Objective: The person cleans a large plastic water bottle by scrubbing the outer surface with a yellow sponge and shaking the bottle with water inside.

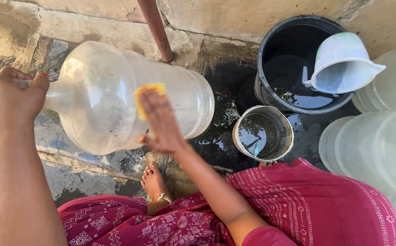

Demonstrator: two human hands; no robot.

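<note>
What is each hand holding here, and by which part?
The left hand grips the clear water jug by its neck, holding it tilted sideways. The right hand presses a yellow sponge flat against the jug's side.

floor: wet stone | on it: black bucket, sm. water-filled pot, clear jugs at rt
</note>
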